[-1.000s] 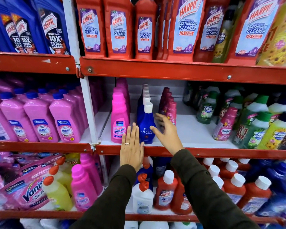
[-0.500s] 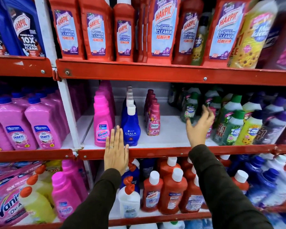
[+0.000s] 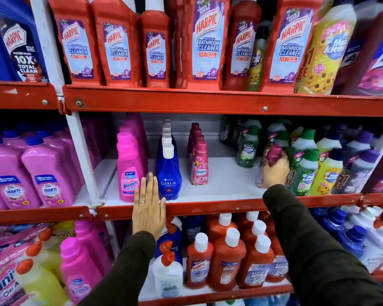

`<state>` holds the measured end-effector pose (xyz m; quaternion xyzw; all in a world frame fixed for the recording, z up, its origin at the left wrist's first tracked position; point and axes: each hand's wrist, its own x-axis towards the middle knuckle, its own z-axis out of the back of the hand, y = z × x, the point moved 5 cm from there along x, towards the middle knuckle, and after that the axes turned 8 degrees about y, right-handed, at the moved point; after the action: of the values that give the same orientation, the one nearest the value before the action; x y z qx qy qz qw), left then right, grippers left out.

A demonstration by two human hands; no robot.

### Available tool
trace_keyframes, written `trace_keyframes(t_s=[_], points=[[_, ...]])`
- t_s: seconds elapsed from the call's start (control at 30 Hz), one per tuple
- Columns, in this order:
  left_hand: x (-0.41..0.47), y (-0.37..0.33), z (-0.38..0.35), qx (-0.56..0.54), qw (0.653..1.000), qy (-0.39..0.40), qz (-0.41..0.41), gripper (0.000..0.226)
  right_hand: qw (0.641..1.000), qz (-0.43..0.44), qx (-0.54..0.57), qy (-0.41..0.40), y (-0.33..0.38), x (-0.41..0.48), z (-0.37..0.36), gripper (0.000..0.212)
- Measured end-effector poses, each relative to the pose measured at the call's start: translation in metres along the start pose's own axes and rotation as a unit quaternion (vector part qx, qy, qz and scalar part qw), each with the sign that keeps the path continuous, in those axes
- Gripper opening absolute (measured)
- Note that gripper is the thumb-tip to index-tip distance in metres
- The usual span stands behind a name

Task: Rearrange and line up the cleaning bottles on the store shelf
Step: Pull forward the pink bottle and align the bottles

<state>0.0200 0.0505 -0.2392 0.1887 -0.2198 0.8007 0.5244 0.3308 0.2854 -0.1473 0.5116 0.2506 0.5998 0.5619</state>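
— Right hand (image 3: 274,171) has left the blue Ujala bottle (image 3: 169,173) and gone far right along the middle shelf (image 3: 219,186). Its fingers are now closed around a stray pink Comfort bottle (image 3: 272,154) that stands among the green Max Kleen bottles (image 3: 305,171).

— And the left hand (image 3: 148,206)?

— Same spot as a second ago: flat and open, holding nothing, on the red shelf edge between the Vanish bottle (image 3: 129,171) and the Ujala.

— So what follows?

— Probably the stray joins the Comfort row (image 3: 199,160) in the middle, with bare shelf between.

On the shelf (image 3: 219,191), Vanish row (image 3: 129,171) left of Ujala row (image 3: 168,171), Comfort row (image 3: 199,166) right.
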Motion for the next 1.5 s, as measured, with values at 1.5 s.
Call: trace_keyframes(t_s=[1.5], points=[[-0.006, -0.014, 0.009, -0.12, 0.992, -0.03, -0.033, 0.066, 0.962, 0.07, 0.179, 0.195, 0.057, -0.133, -0.088, 0.069]])
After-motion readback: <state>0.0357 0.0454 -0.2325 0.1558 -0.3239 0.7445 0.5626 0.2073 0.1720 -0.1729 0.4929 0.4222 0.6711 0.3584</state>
